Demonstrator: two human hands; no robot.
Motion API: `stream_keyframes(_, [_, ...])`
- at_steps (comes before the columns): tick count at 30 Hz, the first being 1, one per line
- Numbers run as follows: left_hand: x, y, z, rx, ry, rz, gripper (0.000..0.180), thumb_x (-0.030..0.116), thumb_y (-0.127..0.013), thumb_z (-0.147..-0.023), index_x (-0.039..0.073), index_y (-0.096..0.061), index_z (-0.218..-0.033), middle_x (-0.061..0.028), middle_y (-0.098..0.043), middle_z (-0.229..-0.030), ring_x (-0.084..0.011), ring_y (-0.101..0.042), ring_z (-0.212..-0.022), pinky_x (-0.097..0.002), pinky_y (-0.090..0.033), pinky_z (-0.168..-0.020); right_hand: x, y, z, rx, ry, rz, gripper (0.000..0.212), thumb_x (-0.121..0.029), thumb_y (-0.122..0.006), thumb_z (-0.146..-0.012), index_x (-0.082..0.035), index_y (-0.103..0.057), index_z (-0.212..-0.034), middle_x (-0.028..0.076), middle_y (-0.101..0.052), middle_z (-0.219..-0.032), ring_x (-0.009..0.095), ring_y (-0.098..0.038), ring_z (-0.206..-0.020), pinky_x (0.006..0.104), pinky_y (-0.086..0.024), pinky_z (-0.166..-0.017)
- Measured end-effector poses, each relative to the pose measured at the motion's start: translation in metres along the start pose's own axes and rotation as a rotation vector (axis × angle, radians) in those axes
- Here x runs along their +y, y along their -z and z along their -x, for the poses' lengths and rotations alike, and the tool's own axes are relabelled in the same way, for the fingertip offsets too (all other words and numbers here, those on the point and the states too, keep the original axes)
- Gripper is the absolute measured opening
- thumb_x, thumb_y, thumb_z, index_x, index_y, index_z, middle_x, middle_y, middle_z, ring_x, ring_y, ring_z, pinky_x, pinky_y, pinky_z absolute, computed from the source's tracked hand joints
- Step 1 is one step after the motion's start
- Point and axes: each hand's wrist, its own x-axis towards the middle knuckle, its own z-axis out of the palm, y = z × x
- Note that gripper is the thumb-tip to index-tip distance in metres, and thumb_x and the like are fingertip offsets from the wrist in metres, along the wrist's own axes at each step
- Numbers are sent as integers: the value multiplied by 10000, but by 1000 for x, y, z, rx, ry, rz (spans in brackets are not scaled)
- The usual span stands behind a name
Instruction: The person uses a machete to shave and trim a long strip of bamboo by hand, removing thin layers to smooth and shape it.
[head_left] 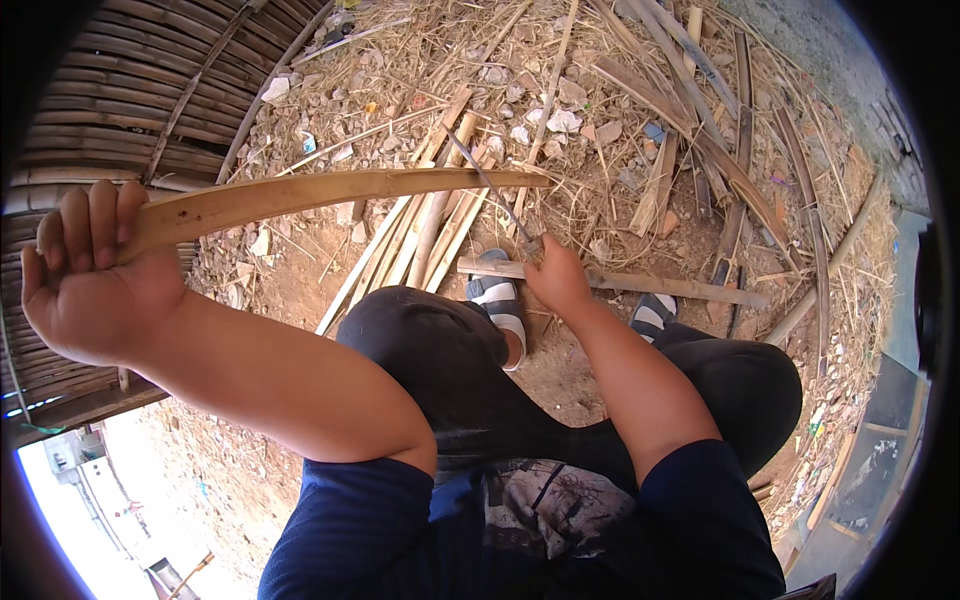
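Observation:
My left hand [100, 270], raised at the far left, has its fingers wrapped round the wide end of a long split bamboo strip [300, 196]. The strip reaches rightward over the ground in front of me, pale and slightly curved, narrowing to its right end. My right hand [555, 275] is closed on the handle of a thin-bladed knife [510, 213], low between my knees. Its dark blade points up and left and crosses the strip near the narrow end. Whether the edge bites into the bamboo cannot be made out. The handle is mostly hidden by my fingers.
Several split bamboo pieces [440, 215] lie beyond my sandalled feet. A flat wooden stick [680, 288] lies crosswise under my right hand. More bamboo poles [735, 170] are heaped at right among shavings and stones. A slatted bamboo wall [130, 90] stands at left, a grey wall [830, 70] at right.

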Motion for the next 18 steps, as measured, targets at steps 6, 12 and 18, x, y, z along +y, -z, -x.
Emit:
stream_keyframes(6, [-2, 5, 0, 71, -31, -22, 208, 234, -397, -893, 144, -390, -706, 5, -309, -593, -118, -261, -494, -309, -271, -528, -45, 20, 16, 24, 109, -196, 369, -187, -710, -798, 32, -580, -1065, 230, -648, -750, 435, -666, -781, 503, -519, -711])
stream_keyframes(12, [0, -17, 9, -18, -3, 1, 245, 238, -471, -862, 146, -365, -661, 0, -265, -577, -128, -257, -506, -298, -260, -524, -115, 45, 21, 41, 384, -151, 368, -183, -698, -812, 12, -594, -1106, 238, -674, -823, 422, -677, -806, 494, -523, -720])
stream_keyframes(18, [-2, -10, 3, 8, -34, -28, 204, 231, -396, -888, 143, -390, -704, -1, -307, -589, -120, -270, -495, -308, -275, -531, 23, 3, -4, 10, -86, 60, 415, -190, -713, -794, 5, -586, -1137, 300, -678, -933, 470, -665, -924, 516, -534, -823])
